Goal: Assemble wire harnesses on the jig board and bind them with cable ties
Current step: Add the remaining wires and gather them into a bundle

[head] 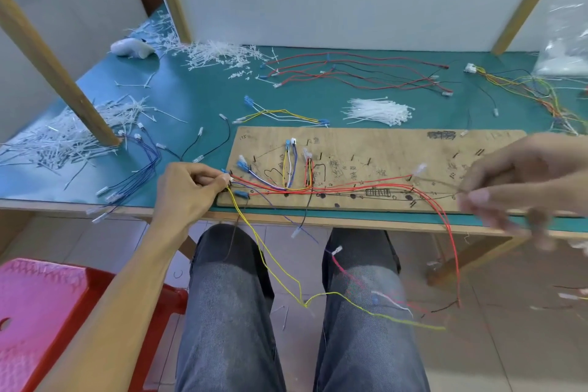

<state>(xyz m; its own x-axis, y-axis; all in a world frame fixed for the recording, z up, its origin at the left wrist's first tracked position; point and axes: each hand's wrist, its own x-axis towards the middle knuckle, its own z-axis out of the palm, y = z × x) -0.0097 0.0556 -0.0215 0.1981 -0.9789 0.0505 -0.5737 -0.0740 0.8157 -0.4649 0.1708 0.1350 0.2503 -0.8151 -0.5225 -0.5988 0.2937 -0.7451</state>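
Board on the table's near edge; wires partly routed, some ends dangling off it. Left hand pinches wire ends at its left edge. Right hand, blurred, seems to pinch one strand. Ties lie behind the board, so binding is likely still to come.

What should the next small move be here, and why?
Probably lower the right hand and lay the thin dark wire it seems to pinch onto the trunk of red wires on the brown wooden jig board. The left hand pinches the red and yellow wire ends at the board's left edge, and the dark wire runs toward the blurred right hand.
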